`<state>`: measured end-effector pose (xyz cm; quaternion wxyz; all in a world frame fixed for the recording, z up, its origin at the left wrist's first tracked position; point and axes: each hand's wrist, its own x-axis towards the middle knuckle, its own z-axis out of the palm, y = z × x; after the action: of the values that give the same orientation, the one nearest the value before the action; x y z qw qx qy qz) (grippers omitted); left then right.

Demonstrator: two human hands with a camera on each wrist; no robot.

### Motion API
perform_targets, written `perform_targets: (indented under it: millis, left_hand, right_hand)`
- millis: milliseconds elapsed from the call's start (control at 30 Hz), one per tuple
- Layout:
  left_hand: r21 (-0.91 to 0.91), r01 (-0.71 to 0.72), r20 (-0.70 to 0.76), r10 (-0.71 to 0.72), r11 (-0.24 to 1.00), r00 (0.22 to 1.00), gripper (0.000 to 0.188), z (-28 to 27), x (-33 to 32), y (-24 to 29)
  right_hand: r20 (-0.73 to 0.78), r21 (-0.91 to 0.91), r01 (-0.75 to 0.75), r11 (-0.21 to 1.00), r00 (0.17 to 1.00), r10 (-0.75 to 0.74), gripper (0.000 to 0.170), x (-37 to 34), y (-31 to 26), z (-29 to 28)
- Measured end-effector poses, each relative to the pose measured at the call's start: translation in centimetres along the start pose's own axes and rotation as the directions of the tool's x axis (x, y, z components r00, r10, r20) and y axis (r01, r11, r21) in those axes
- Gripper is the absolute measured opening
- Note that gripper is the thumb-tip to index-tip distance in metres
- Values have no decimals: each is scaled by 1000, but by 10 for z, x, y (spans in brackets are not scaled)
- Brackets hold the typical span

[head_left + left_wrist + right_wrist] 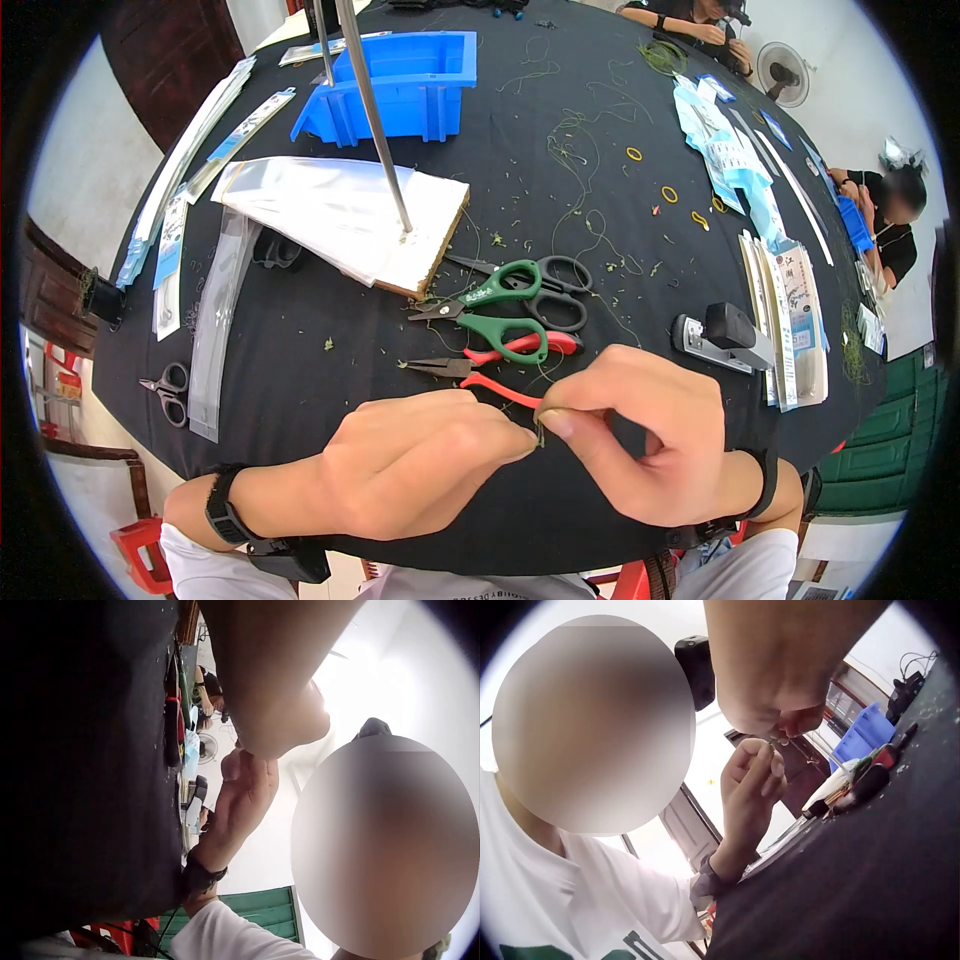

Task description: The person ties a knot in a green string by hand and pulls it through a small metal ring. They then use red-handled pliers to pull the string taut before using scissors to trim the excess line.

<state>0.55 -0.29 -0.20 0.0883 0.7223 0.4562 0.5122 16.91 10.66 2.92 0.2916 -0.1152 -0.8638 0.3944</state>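
Close above the table's near side, both hands meet around a thin green line (541, 432), like fishing line or cord. My right hand (640, 430) pinches it between thumb and index finger. The left hand (420, 465) has its fingertips together at the line's lower part; in the right wrist view that left hand (748, 791) shows a pinch at its tips. Just beyond the fingers lie red-handled pliers (490, 381), green-handled scissors (505, 338) and dark grey scissors (565, 292). The line's exact course between the fingertips is hidden.
A white foam board (430, 235) holds an upright metal rod (372, 110). Behind it stands a blue bin (415, 105). At right are a stapler (720, 340) and packets (800, 310); small black scissors (172, 393) lie left. Green line (590, 215) and scraps litter the black cloth.
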Motion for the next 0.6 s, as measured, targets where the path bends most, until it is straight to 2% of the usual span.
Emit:
perform_targets:
  millis: [67,167,267,367,467,600]
  left_hand:
    - [-22,29,-5,-29,999,1000,27,0,0,1]
    - [-46,56,2,-56,997,998,24,-2,0,1]
    - [-67,91,40,-88,994,995,21,-5,0,1]
    - [-148,163,25,-162,975,987,17,-5,2,3]
    - [-166,194,40,-190,967,981,16,-6,3,5]
    - [-196,315,106,-299,929,948,13,-8,2,8]
  right_hand:
    - [40,119,-101,988,994,97,11,0,1,0]
    - [53,205,-71,976,997,62,13,-3,14,4]
    - [25,342,-188,921,981,192,14,-5,12,8]
    - [9,247,-138,959,990,140,14,-2,9,4]
    - [-32,154,8,988,999,-3,15,0,10,4]
    - [31,85,47,995,998,-50,18,3,9,-2]
